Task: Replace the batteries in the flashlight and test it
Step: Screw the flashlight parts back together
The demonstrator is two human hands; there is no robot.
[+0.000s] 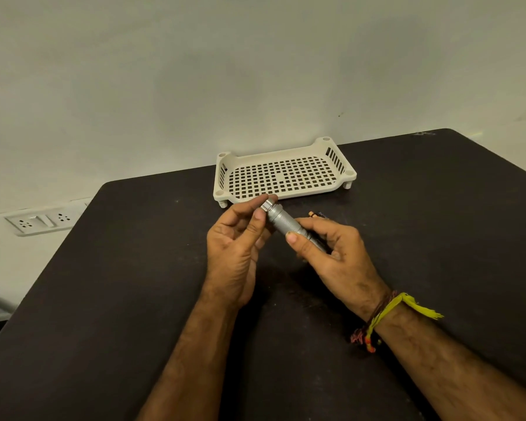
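While right hand (pixel 331 250) grips flashlight (pixel 283 221), left hand (pixel 240 235) pinches (apparently) its cap (pixel 268 205).

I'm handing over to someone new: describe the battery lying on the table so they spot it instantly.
Start at the cream perforated tray at the far edge of the black table. Just nearer, the right hand grips a silver flashlight. The battery lies just beyond that hand's fingers: small, dark, orange-tipped, mostly hidden.

flashlight (pixel 283 221): grey metal, knurled barrel, shinier smooth ring at cap end | tray (pixel 316 145): cream plastic, perforated grid floor, slight sheen | table (pixel 134 268): dark, matt, faintly scuffed | wrist threads (pixel 389 311): yellow and red cloth, frayed
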